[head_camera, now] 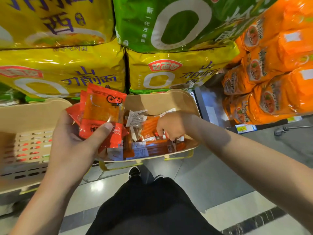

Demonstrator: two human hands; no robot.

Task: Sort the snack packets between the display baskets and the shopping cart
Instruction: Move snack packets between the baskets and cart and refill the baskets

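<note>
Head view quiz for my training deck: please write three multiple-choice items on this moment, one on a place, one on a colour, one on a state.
1. Where is the right hand?
A. Down among the packets in the right beige basket
B. On the orange noodle packs
C. Hanging at the person's side

2. What is the main colour of the packets in the left hand?
A. Green
B. Red-orange
C. Blue

3. How is the left hand?
A. Flat and bare
B. Curled and holding nothing
C. Gripping a stack of packets, thumb across the front

Answers: 1 A, its fingers reach down into the snacks lying in that basket. 2 B, the wrappers are red with an orange window. 3 C, the thumb presses on the front packet.
</note>
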